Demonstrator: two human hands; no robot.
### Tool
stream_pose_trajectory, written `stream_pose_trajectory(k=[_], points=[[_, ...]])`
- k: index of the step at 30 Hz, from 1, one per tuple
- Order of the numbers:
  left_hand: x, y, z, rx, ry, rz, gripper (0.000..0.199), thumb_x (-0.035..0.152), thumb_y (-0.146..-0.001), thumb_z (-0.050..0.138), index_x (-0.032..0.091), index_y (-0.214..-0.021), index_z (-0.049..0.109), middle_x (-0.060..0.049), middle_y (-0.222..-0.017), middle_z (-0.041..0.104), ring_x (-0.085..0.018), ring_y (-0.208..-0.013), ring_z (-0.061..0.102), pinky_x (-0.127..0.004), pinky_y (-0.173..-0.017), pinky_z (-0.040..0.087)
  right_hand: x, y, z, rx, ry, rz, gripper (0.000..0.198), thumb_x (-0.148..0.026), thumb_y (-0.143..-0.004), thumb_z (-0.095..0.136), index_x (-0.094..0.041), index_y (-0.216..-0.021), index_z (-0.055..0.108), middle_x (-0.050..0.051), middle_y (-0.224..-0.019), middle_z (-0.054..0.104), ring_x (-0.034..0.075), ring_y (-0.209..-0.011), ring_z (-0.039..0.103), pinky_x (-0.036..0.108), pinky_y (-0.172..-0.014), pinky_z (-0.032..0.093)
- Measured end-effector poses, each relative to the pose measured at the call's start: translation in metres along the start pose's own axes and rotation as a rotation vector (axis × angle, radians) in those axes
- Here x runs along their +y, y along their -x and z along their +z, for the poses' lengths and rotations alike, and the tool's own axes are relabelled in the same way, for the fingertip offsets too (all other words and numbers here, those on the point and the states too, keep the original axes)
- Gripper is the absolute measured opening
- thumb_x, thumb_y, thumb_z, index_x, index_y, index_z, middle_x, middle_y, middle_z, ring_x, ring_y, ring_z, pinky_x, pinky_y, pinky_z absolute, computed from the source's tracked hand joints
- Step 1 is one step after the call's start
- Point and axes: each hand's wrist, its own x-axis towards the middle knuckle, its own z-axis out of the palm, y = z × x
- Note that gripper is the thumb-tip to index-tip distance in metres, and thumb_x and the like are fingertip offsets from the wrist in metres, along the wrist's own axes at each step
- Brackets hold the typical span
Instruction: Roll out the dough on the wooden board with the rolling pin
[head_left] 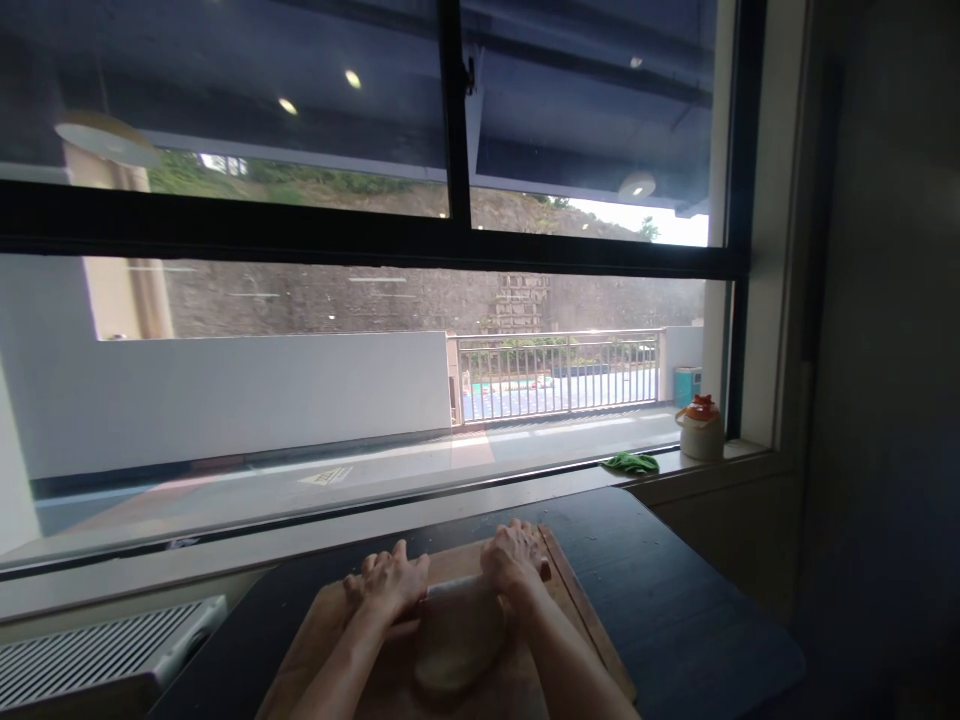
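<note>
A round, flattened sheet of pale dough (459, 648) lies on a wooden board (307, 668), between my forearms. Across its far edge runs a rolling pin (454, 590), partly covered by my hands. My left hand (388, 582) is curled over the pin's left part. At the other side my right hand (514, 556) is closed around its right part, with a brown wooden end showing beside the fingers. The fingers' undersides are hidden.
The board rests on a dark table (675, 600) against a window sill (525, 490). On the sill are a green cloth (631, 463) and a white jug with an orange lid (702, 430). A slatted radiator (105, 655) stands at the lower left. Outside the window is a metal railing (562, 375).
</note>
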Motion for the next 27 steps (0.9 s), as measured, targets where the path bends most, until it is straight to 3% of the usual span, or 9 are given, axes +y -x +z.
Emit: stream_pose_trajectory(k=[6,18,27], points=[[0.0,0.004,0.0,0.003,-0.006,0.005,0.057,0.048,-0.081,0.035,0.015,-0.124,0.053,-0.018,-0.126,0.057,-0.035,-0.126,0.039,-0.058,-0.1,0.023,0.0,0.002,-0.001,-0.011,-0.009,0.022,0.034,-0.028,-0.081,0.042,-0.017,-0.098,0.07,0.015,-0.113,0.061,0.029,-0.11,0.052,0.041,-0.092,0.039],[0.004,-0.03,0.008,-0.059,0.002,0.007,0.058,0.047,-0.08,0.039,0.014,-0.126,0.051,-0.018,-0.129,0.053,-0.035,-0.126,0.038,-0.058,-0.096,0.028,-0.006,-0.035,0.002,-0.092,0.004,-0.037,0.031,-0.024,-0.077,0.05,-0.013,-0.099,0.069,0.017,-0.111,0.061,0.03,-0.105,0.055,0.04,-0.086,0.042],[0.006,-0.003,-0.005,-0.002,-0.031,-0.004,0.055,0.043,-0.08,0.039,0.016,-0.126,0.053,-0.015,-0.126,0.057,-0.032,-0.127,0.038,-0.056,-0.1,0.024,-0.001,-0.008,-0.002,-0.058,-0.005,0.01,0.031,-0.026,-0.08,0.048,-0.014,-0.096,0.071,0.016,-0.11,0.062,0.029,-0.106,0.054,0.04,-0.09,0.041]])
